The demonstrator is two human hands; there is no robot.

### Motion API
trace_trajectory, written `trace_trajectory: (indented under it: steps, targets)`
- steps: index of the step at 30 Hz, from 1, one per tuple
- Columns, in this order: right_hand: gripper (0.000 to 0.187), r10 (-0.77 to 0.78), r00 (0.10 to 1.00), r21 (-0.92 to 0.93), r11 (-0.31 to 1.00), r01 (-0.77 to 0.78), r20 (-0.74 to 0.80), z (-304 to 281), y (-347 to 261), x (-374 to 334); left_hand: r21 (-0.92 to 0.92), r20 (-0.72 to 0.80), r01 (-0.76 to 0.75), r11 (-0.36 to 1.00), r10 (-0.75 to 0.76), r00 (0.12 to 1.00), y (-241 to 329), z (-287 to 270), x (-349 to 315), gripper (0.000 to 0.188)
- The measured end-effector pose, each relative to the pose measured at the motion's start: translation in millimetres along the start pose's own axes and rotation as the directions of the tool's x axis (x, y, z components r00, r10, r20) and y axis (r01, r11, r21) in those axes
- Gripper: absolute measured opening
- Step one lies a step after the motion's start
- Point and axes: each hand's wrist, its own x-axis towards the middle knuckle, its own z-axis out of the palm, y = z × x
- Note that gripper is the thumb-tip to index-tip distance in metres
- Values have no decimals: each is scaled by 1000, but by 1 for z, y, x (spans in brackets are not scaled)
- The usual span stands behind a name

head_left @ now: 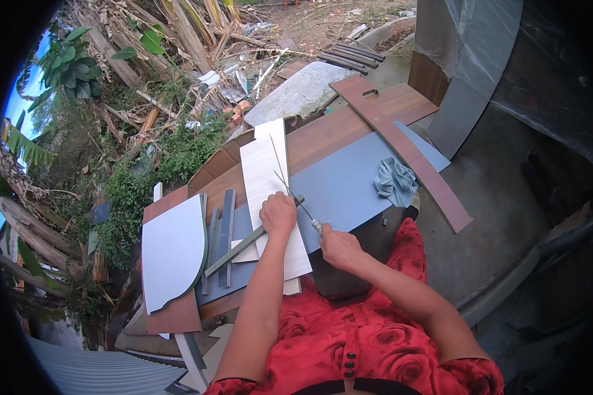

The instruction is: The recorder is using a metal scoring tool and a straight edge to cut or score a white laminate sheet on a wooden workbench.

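At the center of the frame, the left hand [278,213] has its fingers curled shut around one greenish-grey strip [236,253], which slants down-left across a pale board [265,164], while the right hand [339,247], just right of center, grips one thin-bladed tool [317,226] by its light handle. Left of center lie two more grey strips [226,237] and one white curved-edged panel [173,253]. Right of center, one crumpled blue-grey cloth [395,182] sits on the table [346,172] beside one brown plank [408,155].
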Motion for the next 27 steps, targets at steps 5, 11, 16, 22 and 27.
trace_trajectory:
  steps: [5,11,16,22,27]
  targets:
    - [22,-15,1000,-83,996,14,-15,9,7,-2,-5,39,16,1000,-16,999,-2,-1,1,28]
    - [20,-27,999,-160,987,20,-38,4,28,-67,-43,53,7,999,-5,999,-4,1,0,27]
    - [19,-32,999,-183,983,26,-30,-2,18,-29,-50,60,10,999,-7,998,-4,-1,1,25]
    - [20,-51,995,-186,982,35,-83,14,8,27,-49,37,1,999,1,999,-3,4,2,24]
    - [19,-19,999,-190,982,11,-42,11,25,-37,-66,52,27,997,-24,998,-7,-1,1,26]
